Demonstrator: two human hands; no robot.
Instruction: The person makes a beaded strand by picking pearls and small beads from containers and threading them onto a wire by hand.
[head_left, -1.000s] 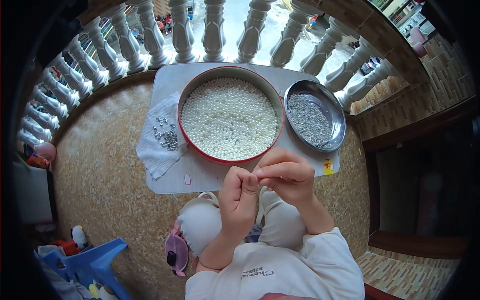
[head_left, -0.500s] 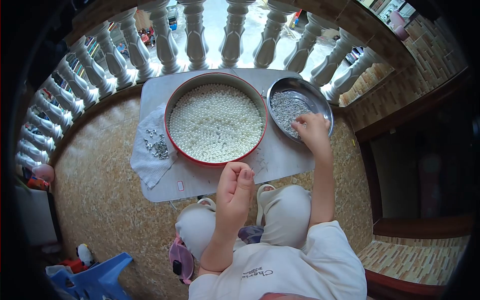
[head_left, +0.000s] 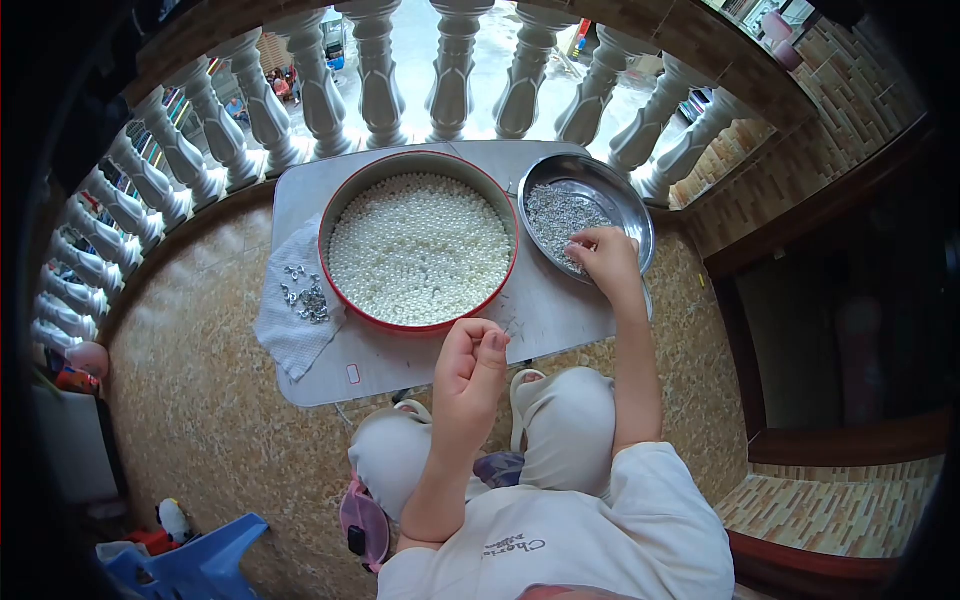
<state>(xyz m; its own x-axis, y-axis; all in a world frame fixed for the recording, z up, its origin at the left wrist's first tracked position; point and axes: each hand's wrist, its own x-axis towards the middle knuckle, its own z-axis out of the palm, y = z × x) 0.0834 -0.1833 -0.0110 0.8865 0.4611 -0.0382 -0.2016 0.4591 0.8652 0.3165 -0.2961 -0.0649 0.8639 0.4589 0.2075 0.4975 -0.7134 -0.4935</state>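
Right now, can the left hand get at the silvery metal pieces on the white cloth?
Probably yes. The left hand is by the table's near edge; bare tabletop lets it pass in front of the bead tin. The metal pieces lie uncovered on the cloth. Its grip looks closed, though.

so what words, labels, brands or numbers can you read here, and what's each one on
"Cheri" on the white shirt, its last letters unclear; the smaller print beside it is too blurred to read
Red-outlined label on the table: nothing readable
No text can be made out on the red-rimmed tub or metal dish
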